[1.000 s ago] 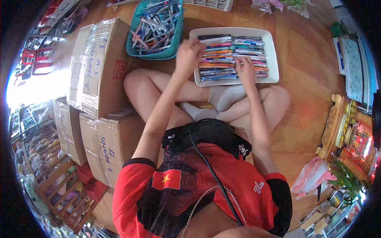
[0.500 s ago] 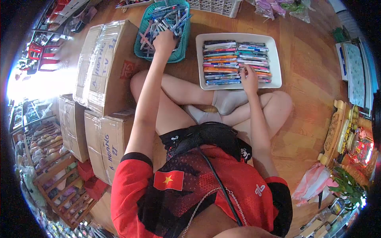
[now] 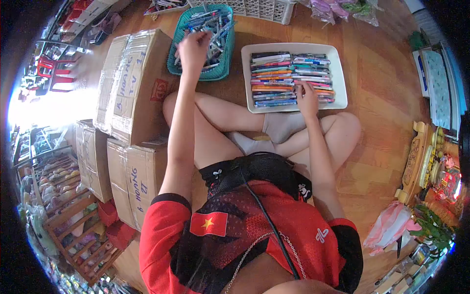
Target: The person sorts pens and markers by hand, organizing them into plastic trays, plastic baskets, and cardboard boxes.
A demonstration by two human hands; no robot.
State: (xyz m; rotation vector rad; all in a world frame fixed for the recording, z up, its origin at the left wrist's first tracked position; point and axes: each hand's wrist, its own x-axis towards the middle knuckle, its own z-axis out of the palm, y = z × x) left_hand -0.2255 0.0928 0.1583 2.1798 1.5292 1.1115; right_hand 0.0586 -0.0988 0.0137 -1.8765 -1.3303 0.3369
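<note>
My left hand is over the near left part of a teal woven basket. Its fingers are bent together, and whatever they pinch is hidden. Loose pens lie jumbled in the basket, many blue and white. My right hand rests at the near side of a white tray, its curled fingertips against the pens; I cannot make out whether one is pinched. Inside the tray, colourful pens lie side by side in two columns, with orange, blue, black, green and pink among them.
Taped cardboard boxes are stacked to my left, close to the basket. My crossed legs lie just below the tray. A white plastic crate stands behind. At the right are a carved wooden piece and a striped bag.
My left hand has shifted left and slightly back within the basket area, its fingers now raised above the pens. My right hand stays almost in place at the tray.
</note>
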